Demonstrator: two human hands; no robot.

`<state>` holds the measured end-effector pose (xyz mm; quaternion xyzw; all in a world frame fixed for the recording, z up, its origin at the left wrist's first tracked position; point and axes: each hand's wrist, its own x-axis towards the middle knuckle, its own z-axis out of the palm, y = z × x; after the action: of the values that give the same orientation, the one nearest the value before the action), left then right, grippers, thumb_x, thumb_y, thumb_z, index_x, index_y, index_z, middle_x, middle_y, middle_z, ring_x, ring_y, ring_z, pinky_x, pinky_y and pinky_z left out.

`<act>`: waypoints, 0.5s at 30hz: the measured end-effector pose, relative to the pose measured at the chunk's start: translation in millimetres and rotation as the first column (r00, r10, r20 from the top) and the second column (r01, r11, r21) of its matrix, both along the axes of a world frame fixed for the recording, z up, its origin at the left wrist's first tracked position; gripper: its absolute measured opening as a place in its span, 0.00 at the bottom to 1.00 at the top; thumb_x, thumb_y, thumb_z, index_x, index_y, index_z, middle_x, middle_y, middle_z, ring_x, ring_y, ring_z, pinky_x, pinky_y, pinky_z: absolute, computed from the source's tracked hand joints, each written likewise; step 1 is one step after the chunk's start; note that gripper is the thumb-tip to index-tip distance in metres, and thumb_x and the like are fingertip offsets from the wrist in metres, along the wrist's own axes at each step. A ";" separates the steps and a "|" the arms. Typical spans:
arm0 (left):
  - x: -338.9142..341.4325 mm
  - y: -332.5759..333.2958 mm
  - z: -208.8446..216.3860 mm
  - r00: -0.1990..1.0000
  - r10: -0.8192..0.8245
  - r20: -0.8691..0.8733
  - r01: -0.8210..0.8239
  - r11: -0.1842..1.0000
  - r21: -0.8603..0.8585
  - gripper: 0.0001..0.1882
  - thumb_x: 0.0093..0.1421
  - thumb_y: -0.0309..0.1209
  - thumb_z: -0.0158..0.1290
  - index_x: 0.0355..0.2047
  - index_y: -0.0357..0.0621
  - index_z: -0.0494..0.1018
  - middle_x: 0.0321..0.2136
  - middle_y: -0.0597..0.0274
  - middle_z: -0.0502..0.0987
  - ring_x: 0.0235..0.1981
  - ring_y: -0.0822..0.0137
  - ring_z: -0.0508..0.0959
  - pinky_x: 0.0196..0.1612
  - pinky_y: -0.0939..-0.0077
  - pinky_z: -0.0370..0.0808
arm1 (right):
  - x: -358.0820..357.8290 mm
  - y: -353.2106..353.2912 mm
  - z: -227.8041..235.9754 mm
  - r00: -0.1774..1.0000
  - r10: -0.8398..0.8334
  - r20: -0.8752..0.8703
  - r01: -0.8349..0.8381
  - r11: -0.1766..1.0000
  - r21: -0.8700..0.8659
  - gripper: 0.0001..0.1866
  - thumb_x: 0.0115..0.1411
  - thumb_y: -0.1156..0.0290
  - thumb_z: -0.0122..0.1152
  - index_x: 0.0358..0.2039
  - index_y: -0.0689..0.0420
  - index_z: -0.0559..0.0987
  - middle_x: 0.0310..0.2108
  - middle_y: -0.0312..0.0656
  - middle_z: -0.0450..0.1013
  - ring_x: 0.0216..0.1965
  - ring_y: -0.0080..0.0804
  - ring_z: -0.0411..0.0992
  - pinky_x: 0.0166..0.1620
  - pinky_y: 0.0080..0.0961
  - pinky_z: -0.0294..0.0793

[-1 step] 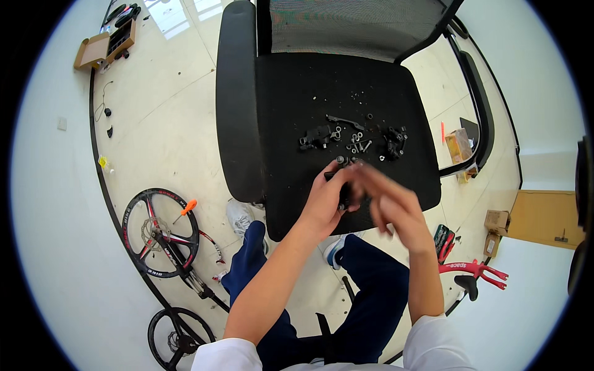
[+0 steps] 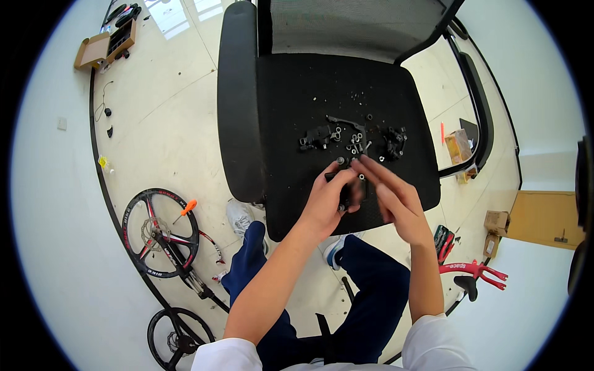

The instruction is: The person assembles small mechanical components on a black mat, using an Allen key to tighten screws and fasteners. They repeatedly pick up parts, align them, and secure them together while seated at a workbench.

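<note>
My left hand [image 2: 322,201] is closed around a small black metal part [image 2: 344,196] with round bolt-like ends, just above the front of the chair seat. The fingers hide most of that part, so its kind is unclear. My right hand [image 2: 396,201] is beside it, fingers stretched out and close together, tips near the left thumb. Motion blurs those fingertips. Farther back on the seat lie a black mechanical assembly [image 2: 317,137], a second one [image 2: 394,143], a slim dark bracket [image 2: 344,121] and several small bolts and washers [image 2: 356,144].
The black office chair [image 2: 297,80] has an armrest [image 2: 238,105] on the left. On the floor at left are a bicycle wheel [image 2: 129,229], an orange-handled screwdriver [image 2: 187,208] and another wheel [image 2: 152,337]. To the right lie a red fork-shaped frame part [image 2: 473,269] and cardboard boxes [image 2: 497,221].
My right hand's fingers have shifted and straightened, uncovering more of the small metal pieces by the left hand. The left hand stays in place, holding the same part.
</note>
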<state>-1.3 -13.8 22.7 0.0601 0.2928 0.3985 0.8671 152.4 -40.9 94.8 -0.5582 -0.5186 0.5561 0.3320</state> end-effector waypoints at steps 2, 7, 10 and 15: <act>-5.1 5.7 3.5 1.000 0.009 -0.014 -0.009 1.000 -0.012 0.08 0.64 0.36 0.54 0.36 0.51 0.67 0.23 0.70 0.66 0.25 0.74 0.68 0.24 0.79 0.62 | 10.9 3.3 -23.7 0.944 -0.007 0.329 -0.050 0.985 0.164 0.19 0.69 0.66 0.48 0.52 0.67 0.76 0.43 0.48 0.80 0.39 0.30 0.79 0.47 0.25 0.74; -5.9 10.1 -0.1 0.999 0.042 0.014 -0.042 0.999 -0.018 0.08 0.63 0.36 0.55 0.35 0.51 0.67 0.23 0.70 0.67 0.25 0.75 0.68 0.23 0.79 0.62 | 10.2 -19.9 7.9 0.904 0.413 -0.113 -0.428 0.874 -0.230 0.20 0.65 0.65 0.52 0.51 0.65 0.77 0.39 0.44 0.81 0.21 0.21 0.71 0.25 0.18 0.70; 6.2 -3.1 -4.5 0.996 0.012 -0.091 -0.010 1.000 0.023 0.08 0.63 0.36 0.55 0.36 0.51 0.68 0.24 0.71 0.67 0.26 0.75 0.68 0.26 0.79 0.63 | -4.8 -7.7 14.6 0.944 0.110 -0.311 -0.134 0.989 -0.056 0.28 0.64 0.67 0.51 0.65 0.60 0.66 0.51 0.44 0.76 0.19 0.18 0.66 0.21 0.16 0.63; -6.4 10.2 5.9 0.999 0.030 -0.026 -0.029 1.000 0.004 0.09 0.63 0.36 0.55 0.38 0.51 0.67 0.23 0.70 0.66 0.25 0.75 0.67 0.25 0.78 0.63 | 29.3 -16.0 -38.8 0.932 0.183 0.314 -0.173 0.983 -0.059 0.20 0.69 0.64 0.45 0.53 0.62 0.77 0.35 0.41 0.81 0.23 0.18 0.68 0.25 0.17 0.68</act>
<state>-7.7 -3.7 28.7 0.0623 0.3042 0.4109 0.8572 181.7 -56.9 56.0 -0.5962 -0.6052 0.4944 0.1837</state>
